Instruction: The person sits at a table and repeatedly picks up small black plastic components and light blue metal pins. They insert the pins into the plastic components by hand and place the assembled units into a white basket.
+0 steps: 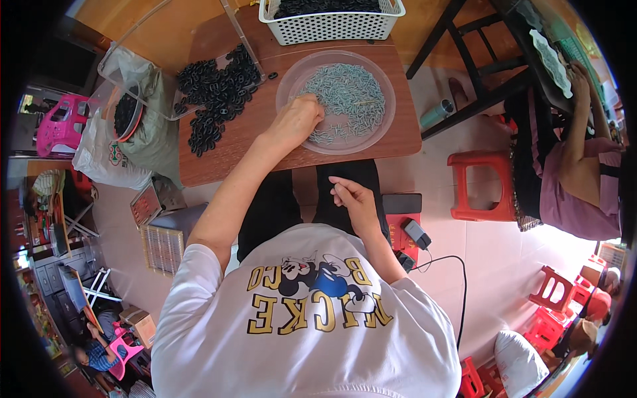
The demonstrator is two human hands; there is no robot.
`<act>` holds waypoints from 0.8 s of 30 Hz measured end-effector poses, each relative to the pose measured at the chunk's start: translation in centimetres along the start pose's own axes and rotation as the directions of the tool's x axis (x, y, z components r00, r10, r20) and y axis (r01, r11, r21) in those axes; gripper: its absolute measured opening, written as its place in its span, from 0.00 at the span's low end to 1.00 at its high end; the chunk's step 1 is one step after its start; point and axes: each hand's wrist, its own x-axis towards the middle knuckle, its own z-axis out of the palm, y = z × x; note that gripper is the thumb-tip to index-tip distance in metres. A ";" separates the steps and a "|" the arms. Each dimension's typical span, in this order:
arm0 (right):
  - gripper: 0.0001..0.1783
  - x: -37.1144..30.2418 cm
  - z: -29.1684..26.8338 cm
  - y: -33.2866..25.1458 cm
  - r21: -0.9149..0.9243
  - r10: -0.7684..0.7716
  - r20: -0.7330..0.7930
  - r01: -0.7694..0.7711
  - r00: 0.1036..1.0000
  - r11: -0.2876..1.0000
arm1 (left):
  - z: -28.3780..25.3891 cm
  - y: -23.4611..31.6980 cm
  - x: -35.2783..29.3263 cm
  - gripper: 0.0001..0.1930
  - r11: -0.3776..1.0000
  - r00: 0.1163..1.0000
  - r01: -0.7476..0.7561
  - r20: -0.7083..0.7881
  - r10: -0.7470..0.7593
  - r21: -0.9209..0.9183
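My left hand (300, 121) reaches over the near-left rim of a round, clear plastic tray (287, 87). Its fingers are bent together at the edge of a heap of small silvery screws (352, 93); whatever lies between the fingertips is hidden. Over my lap, just off the table's front edge, is my right hand (355, 201), thumb and fingers curled in a pinch. I cannot make out what, if anything, it holds. To the left of the tray a pile of small black oval parts (215, 93) spreads over the brown table (265, 159).
A clear plastic bin (176, 109) lies tipped behind the black parts. At the back stands a white perforated basket (332, 28) of black pieces. Stuffed sacks (149, 142) are on the left. Rightward are a red stool (481, 186) and another person (577, 166) seated working.
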 end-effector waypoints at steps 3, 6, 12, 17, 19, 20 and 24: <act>0.14 0.1 0.0 0.0 -0.001 0.005 -0.006 -0.005 1.000 1.000 | -0.5 -0.3 -0.2 0.05 0.999 1.000 -0.013 -0.017 0.012 -0.049; 0.13 0.4 0.3 0.2 -0.004 0.013 0.006 -0.013 1.000 1.000 | -0.7 -0.4 0.4 0.05 0.997 0.998 -0.009 -0.055 0.005 -0.079; 0.14 0.4 0.4 0.3 -0.007 0.004 0.016 -0.004 1.000 1.000 | 0.5 -1.1 1.2 0.06 0.994 0.992 -0.113 -0.054 0.113 -0.007; 0.13 0.4 0.3 0.2 0.005 0.024 -0.023 -0.024 0.999 1.000 | -0.5 -1.2 0.5 0.06 0.997 0.997 -0.077 -0.014 0.076 -0.007; 0.13 0.4 0.4 0.1 0.025 0.034 -0.033 -0.034 0.999 0.999 | -0.6 -1.4 0.5 0.06 0.996 0.997 -0.079 -0.026 0.078 -0.043; 0.13 0.5 0.4 0.2 0.029 0.035 -0.024 -0.034 0.999 0.999 | -0.7 -1.2 0.6 0.06 0.997 0.997 -0.066 -0.042 0.064 -0.050; 0.13 0.7 1.0 0.1 0.040 0.032 -0.007 -0.032 0.999 0.999 | -0.9 -0.7 1.1 0.05 0.996 0.996 -0.072 -0.052 0.070 -0.045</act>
